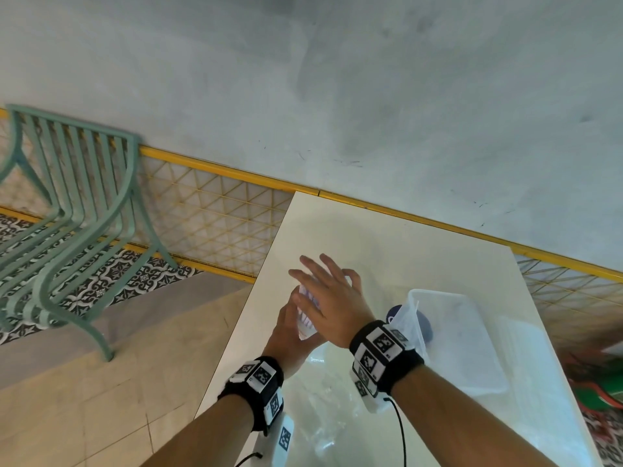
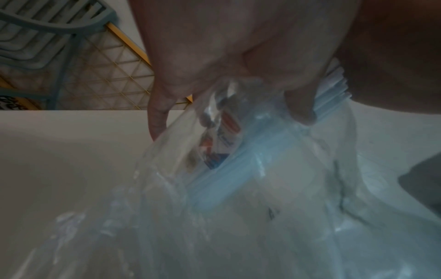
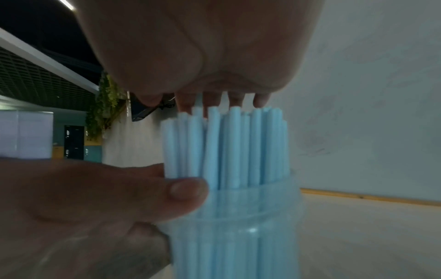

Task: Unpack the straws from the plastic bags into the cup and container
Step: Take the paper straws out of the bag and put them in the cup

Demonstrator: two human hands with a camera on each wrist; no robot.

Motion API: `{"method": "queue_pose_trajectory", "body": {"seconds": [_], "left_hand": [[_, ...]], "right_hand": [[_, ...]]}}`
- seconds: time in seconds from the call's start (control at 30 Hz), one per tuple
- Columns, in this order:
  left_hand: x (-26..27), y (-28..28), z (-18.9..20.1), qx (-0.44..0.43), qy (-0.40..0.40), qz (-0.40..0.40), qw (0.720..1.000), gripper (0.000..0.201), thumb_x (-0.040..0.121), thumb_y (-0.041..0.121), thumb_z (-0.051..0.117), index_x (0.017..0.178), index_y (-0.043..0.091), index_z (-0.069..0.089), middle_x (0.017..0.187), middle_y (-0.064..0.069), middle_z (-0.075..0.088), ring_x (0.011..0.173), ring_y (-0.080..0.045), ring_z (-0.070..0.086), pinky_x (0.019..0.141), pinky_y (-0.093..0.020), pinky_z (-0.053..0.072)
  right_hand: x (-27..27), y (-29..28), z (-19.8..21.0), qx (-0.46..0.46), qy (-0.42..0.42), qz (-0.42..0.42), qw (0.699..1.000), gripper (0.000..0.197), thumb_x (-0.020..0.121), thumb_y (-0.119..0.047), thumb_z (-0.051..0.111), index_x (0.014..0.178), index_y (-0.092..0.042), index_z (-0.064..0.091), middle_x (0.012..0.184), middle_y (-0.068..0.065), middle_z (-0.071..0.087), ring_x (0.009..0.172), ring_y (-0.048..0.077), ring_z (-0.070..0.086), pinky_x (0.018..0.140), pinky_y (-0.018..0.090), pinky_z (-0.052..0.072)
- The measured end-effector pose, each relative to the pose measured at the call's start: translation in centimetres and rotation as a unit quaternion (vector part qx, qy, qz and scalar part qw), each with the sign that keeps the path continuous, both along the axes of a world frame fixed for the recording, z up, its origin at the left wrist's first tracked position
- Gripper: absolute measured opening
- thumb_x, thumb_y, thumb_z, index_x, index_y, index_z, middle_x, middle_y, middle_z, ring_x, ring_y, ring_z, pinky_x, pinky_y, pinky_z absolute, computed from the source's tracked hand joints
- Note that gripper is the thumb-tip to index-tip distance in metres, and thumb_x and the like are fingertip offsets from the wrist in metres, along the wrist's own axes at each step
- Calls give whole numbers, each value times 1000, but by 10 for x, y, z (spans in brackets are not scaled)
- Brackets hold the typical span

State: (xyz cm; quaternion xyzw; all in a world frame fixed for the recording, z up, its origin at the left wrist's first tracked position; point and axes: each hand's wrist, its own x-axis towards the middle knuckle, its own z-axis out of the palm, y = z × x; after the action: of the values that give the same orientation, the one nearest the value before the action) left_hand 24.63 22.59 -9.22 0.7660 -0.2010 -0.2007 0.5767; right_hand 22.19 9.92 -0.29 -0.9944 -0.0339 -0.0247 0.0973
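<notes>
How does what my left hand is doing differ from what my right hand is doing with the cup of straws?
The left hand grips the clear cup from the side, thumb curled round its wall; the right hand holds nothing. The left hand sits low beside the cup, while the right hand is spread flat above the blue straws, fingers straight over their tips. Both are at the same cup, over the white table.

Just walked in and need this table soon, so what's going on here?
A person is unpacking straws at a white table. The left hand grips a clear plastic cup holding a bundle of light blue straws that stand above its rim. The right hand, fingers straight, is over the straw tops. A clear plastic bag lies on the table near the wrists, and a clear plastic container sits to the right.
</notes>
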Motion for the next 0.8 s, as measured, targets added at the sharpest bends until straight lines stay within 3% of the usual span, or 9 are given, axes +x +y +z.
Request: {"method": "queue_pose_trajectory", "body": {"seconds": [0.1, 0.2, 0.3, 0.4, 0.53, 0.63, 0.73, 0.8], "left_hand": [[-1, 0, 0, -3, 10, 4, 1000, 92, 68, 62, 72, 144, 45, 22, 133, 18, 40, 114, 16, 41, 83, -8, 34], [0, 1, 0, -2, 21, 7, 1000, 87, 64, 59, 73, 137, 42, 30, 128, 14, 44, 116, 7, 46, 82, -9, 38], [2, 2, 2, -3, 24, 1, 1000, 82, 67, 49, 75, 136, 44, 30, 125, 11, 44, 112, 7, 47, 81, -12, 40], [2, 2, 4, -8, 7, 3, 1000, 90, 65, 54, 75, 140, 46, 26, 125, 18, 44, 113, 11, 44, 85, -14, 39], [1, 3, 4, 11, 7, -6, 1000, 94, 64, 64, 70, 143, 44, 23, 129, 17, 41, 116, 1, 46, 88, -18, 39], [4, 2, 5, 11, 11, -16, 1000, 96, 66, 62, 70, 144, 48, 15, 138, 19, 34, 120, 2, 41, 93, -22, 37], [4, 1, 4, 13, 6, -16, 1000, 97, 71, 59, 72, 146, 47, 11, 141, 23, 28, 124, 4, 36, 97, -23, 35], [2, 3, 4, 27, 7, -10, 1000, 94, 71, 60, 73, 144, 45, 15, 135, 23, 31, 121, 2, 40, 96, -24, 37]], "right_hand": [[7, -3, -3, 9, 39, -36, 999, 47, 95, -62, 35, 140, -46, 34, 156, -14, 26, 145, 22, 21, 111, 52, 27], [7, -4, -7, 29, 20, 10, 999, 36, 89, -57, 48, 121, -41, 54, 130, -16, 49, 121, 14, 43, 94, 42, 47], [6, -9, -11, 4, 8, 53, 999, 31, 84, -51, 48, 111, -38, 59, 120, -17, 51, 114, 11, 45, 89, 37, 49], [6, -7, -13, -25, 4, 17, 1000, 32, 87, -49, 46, 114, -34, 55, 121, -12, 50, 114, 18, 47, 86, 40, 49], [10, 17, -12, -36, 11, -142, 989, 37, 91, -58, 38, 115, -32, 51, 118, -5, 49, 107, 26, 47, 83, 44, 45], [17, 30, -8, -11, 70, -201, 977, 53, 88, -71, 31, 120, -32, 49, 126, -1, 44, 114, 31, 42, 92, 55, 37], [21, 24, -2, 25, 86, -167, 982, 54, 86, -76, 28, 126, -43, 44, 148, -7, 30, 139, 36, 19, 106, 68, 15], [21, 11, 2, 21, 72, -88, 993, 48, 90, -71, 28, 130, -46, 42, 154, -12, 26, 146, 28, 12, 111, 62, 11]]}}
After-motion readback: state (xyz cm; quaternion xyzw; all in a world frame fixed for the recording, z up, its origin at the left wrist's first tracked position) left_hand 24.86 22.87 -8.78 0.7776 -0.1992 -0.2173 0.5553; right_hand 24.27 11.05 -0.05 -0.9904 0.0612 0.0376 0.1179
